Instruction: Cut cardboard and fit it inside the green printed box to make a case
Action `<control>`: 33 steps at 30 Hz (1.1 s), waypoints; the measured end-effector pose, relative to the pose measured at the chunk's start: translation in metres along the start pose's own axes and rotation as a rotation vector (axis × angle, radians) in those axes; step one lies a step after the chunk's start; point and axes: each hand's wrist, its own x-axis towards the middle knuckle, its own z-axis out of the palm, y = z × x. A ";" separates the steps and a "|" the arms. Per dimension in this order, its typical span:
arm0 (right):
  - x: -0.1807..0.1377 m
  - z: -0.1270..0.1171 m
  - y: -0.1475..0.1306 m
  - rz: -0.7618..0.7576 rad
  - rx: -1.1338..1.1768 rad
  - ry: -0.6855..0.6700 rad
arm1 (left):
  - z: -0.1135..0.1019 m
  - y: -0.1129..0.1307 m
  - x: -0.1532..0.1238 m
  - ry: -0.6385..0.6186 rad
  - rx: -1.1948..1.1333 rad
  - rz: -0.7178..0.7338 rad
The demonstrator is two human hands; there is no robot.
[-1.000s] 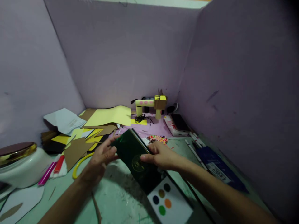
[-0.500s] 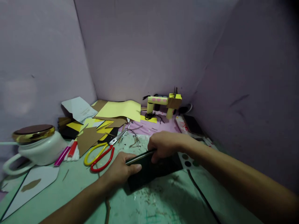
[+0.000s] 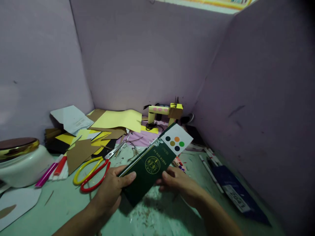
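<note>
A flat dark green cardboard box [image 3: 145,173] with gold lettering and a round gold emblem is tilted above the table, its printed face towards me. From its far right end shows a white piece with several coloured dots [image 3: 183,136]. My left hand [image 3: 112,186] grips the near left end, thumb on the face and fingers behind. At the lower right edge is my right hand [image 3: 180,183], thumb against the edge and fingers curled partly under it; the box hides some of the fingertips.
Scissors [image 3: 94,173] with yellow and red handles lie left, near cut paper and cardboard [image 3: 82,154], markers [image 3: 59,167] and a white lidded mug [image 3: 27,167]. A yellow paper giraffe-like figure [image 3: 159,111] stands behind. Right are a dark blue pouch [image 3: 236,186] and white sticks [image 3: 210,173].
The box has turned so its gold-printed face and dotted end show. My right hand has moved from its upper edge down to its lower right edge. The view has shifted right.
</note>
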 end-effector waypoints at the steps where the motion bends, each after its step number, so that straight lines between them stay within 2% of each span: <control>1: 0.001 0.005 0.001 -0.019 0.115 0.008 | 0.002 -0.001 0.000 0.004 -0.016 0.003; 3: 0.002 0.017 0.000 0.012 0.311 0.044 | 0.005 -0.004 -0.001 0.011 -0.033 0.002; 8: 0.003 0.035 -0.005 0.239 0.729 0.053 | 0.009 -0.016 -0.002 0.030 -0.026 0.047; 11: 0.007 0.037 -0.002 0.243 0.883 0.098 | 0.010 -0.022 -0.001 0.045 -0.008 0.056; 15: 0.010 0.040 -0.001 0.149 0.968 0.160 | 0.008 -0.029 0.001 0.045 0.076 0.101; 19: 0.011 0.039 0.000 0.157 0.929 0.255 | 0.007 -0.033 0.004 0.028 0.298 0.139; 23: 0.013 0.029 0.001 0.160 0.885 0.334 | 0.008 -0.020 0.008 -0.010 0.447 0.138; 25: 0.014 0.022 0.001 0.155 0.893 0.376 | -0.001 -0.003 0.008 0.050 0.552 0.196; 27: 0.014 0.016 -0.001 0.151 0.927 0.419 | -0.020 0.018 0.008 0.222 0.776 0.350; 29: 0.013 0.011 -0.002 0.143 0.958 0.457 | -0.045 0.035 0.008 0.402 1.107 0.446; 31: 0.012 0.008 -0.003 0.122 0.967 0.453 | -0.070 0.045 0.009 0.482 1.390 0.407; 33: 0.011 0.006 -0.003 0.105 0.964 0.438 | -0.084 0.046 0.011 0.424 1.543 0.328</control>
